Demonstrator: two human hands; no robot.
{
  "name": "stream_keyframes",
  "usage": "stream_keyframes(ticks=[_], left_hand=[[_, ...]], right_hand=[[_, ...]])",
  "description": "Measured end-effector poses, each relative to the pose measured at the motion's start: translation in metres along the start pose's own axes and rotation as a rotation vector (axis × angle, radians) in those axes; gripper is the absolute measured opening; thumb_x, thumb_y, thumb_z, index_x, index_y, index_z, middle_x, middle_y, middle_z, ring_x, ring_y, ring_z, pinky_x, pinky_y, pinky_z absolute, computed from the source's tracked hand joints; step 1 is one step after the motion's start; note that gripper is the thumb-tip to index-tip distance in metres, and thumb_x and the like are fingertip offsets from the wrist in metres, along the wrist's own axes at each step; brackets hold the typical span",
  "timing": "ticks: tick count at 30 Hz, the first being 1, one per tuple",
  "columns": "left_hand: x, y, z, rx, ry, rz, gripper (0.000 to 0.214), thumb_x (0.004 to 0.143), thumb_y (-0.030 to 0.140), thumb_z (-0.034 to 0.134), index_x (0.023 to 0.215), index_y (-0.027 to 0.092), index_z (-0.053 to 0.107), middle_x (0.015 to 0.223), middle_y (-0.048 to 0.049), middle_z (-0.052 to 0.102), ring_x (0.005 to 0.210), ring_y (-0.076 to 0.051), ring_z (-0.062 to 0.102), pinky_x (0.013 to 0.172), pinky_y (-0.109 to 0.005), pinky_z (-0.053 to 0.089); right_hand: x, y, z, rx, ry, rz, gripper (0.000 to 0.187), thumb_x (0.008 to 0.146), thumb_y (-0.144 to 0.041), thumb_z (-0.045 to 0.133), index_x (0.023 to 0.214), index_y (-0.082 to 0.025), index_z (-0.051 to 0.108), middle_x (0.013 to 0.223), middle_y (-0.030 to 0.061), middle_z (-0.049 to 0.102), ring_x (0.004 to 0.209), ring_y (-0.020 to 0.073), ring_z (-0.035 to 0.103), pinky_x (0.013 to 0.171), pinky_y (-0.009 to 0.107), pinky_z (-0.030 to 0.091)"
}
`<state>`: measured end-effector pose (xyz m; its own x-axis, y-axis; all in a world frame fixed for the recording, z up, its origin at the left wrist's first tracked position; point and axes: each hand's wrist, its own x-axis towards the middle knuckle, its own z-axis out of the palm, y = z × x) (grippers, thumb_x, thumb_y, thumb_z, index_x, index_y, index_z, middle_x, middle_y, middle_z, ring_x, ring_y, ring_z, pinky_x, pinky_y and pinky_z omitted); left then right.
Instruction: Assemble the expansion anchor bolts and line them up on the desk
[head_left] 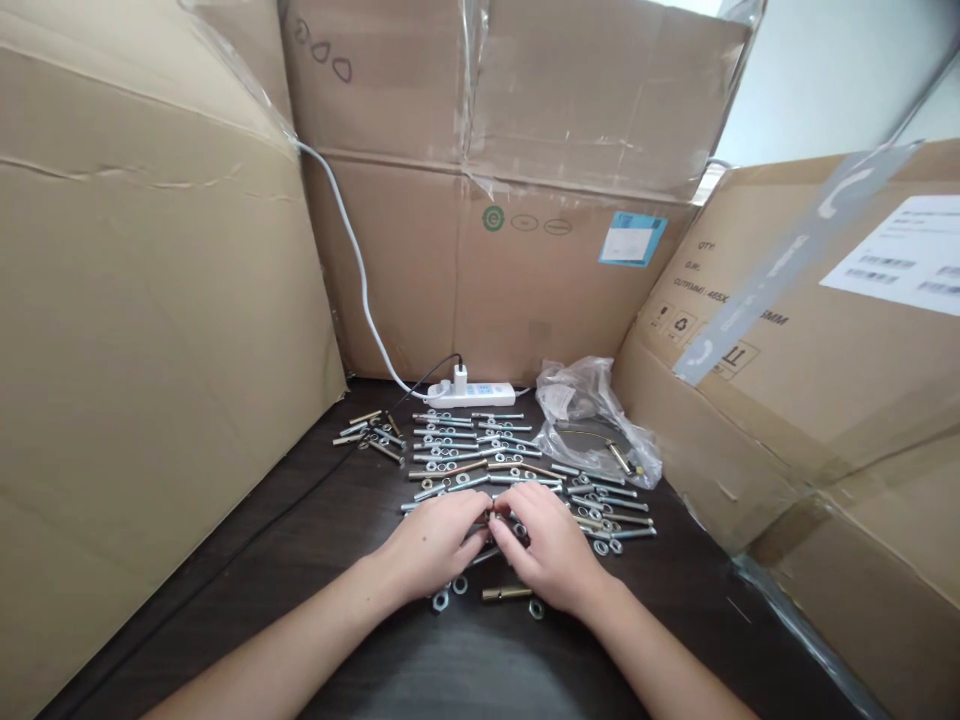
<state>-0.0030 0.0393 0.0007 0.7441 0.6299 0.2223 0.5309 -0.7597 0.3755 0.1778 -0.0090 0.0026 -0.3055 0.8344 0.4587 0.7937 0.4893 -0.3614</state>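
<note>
My left hand (437, 535) and my right hand (551, 545) meet over the rows of metal parts, fingertips pinched together. Between them is a small metal piece (493, 516), mostly covered by the fingers, so its kind cannot be told. Just below the hands lie a brass-coloured sleeve (505, 594), a hex nut (440, 600), a washer (460, 585) and another nut (536, 607). Beyond the fingers, several bolts (450, 458) are laid out in rows with nuts and washers. More bolts (611, 503) lie to the right of my right hand.
A loose pile of bolts and sleeves (386, 450) sits at the left. Behind the rows is a white power strip (480, 397); a black cable (247, 545) crosses the table's left side. A clear plastic bag (581, 400) rests at the back right. Cardboard boxes (390, 270) wall in three sides.
</note>
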Motion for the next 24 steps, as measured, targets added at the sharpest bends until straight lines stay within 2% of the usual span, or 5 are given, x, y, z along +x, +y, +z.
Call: stream_keyframes(ticks=[5,14,21,24], left_hand=[[0.000,-0.002,0.001,0.012,0.001,-0.005,0.011,0.088,0.020,0.048,0.098,0.020,0.054,0.096,-0.0033,0.065,0.088,-0.019,0.061,0.076,-0.030,0.047],[0.002,0.006,-0.002,-0.005,-0.037,-0.012,0.007,0.089,0.019,0.047,0.090,0.019,0.054,0.093,-0.0037,0.065,0.084,-0.019,0.061,0.074,-0.029,0.047],[0.001,0.006,-0.003,-0.058,-0.029,-0.040,0.011,0.086,0.018,0.050,0.095,0.020,0.055,0.099,-0.0028,0.065,0.089,-0.019,0.060,0.077,-0.029,0.047],[0.001,0.006,-0.003,-0.049,-0.036,-0.041,0.009,0.086,0.018,0.049,0.093,0.020,0.055,0.098,-0.0032,0.065,0.088,-0.019,0.060,0.076,-0.030,0.047]], right_hand=[[0.000,-0.001,0.003,0.023,-0.016,-0.010,0.005,0.090,-0.021,0.049,0.089,-0.020,0.054,0.084,0.0046,0.060,0.080,0.0196,0.051,0.072,0.033,0.041],[0.002,0.004,0.009,-0.057,0.003,-0.020,0.031,0.096,-0.022,0.037,0.068,-0.020,0.048,0.066,0.0016,0.054,0.070,0.0164,0.047,0.068,0.031,0.037],[0.000,-0.004,0.004,-0.001,0.039,0.019,0.015,0.091,-0.026,0.047,0.080,-0.020,0.054,0.076,0.0035,0.058,0.075,0.0186,0.049,0.068,0.031,0.037],[0.001,-0.002,0.007,0.002,0.015,0.014,0.018,0.093,-0.024,0.044,0.078,-0.020,0.052,0.076,0.0032,0.058,0.075,0.0184,0.048,0.068,0.031,0.037]])
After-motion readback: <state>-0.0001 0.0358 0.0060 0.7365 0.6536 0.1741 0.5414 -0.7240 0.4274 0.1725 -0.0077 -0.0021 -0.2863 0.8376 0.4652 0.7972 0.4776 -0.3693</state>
